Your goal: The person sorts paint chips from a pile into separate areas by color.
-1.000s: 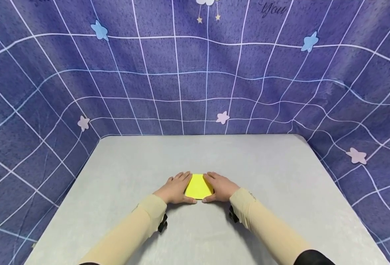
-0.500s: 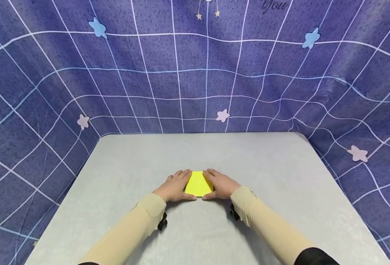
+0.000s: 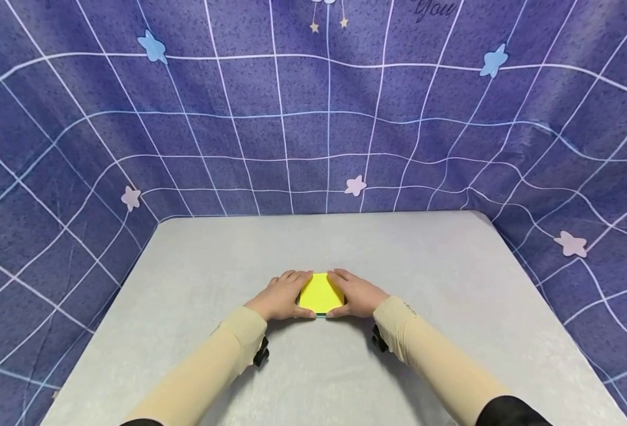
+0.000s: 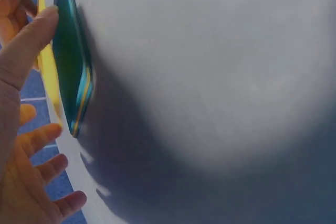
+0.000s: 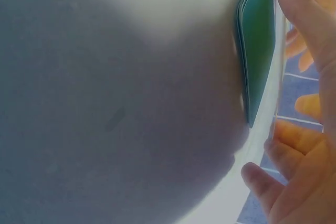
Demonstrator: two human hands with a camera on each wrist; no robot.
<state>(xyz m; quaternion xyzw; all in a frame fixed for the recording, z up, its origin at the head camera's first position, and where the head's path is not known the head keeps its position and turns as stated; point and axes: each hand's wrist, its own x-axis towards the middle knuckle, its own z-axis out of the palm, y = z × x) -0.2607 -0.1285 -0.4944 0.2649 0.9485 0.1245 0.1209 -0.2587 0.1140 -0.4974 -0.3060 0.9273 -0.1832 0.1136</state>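
Observation:
A thin flat yellow sheet [image 3: 321,294] is held between both hands, slightly above a stack of thin sheets [image 4: 71,45] with a green top. My left hand [image 3: 283,297] grips its left side, thumb at the near edge and fingers toward the far edge. On the right side my right hand [image 3: 363,297] holds it the same way. In the left wrist view a gap shows between the yellow sheet and the stack, whose side has teal and yellow layers. The stack [image 5: 257,45] lies on the table in the right wrist view too. From the head, only its near edge shows.
A pale grey table [image 3: 228,248] surrounds the hands. Behind it and along its sides hangs a purple-blue curtain [image 3: 302,136] with grid lines and star shapes. Both forearms wear beige sleeves [image 3: 201,367], and dark devices [image 3: 261,352] sit under the wrists.
The yellow sheet has risen slightly off the stack between both hands; a green edge now shows beneath its near side. The head view has shifted a little.

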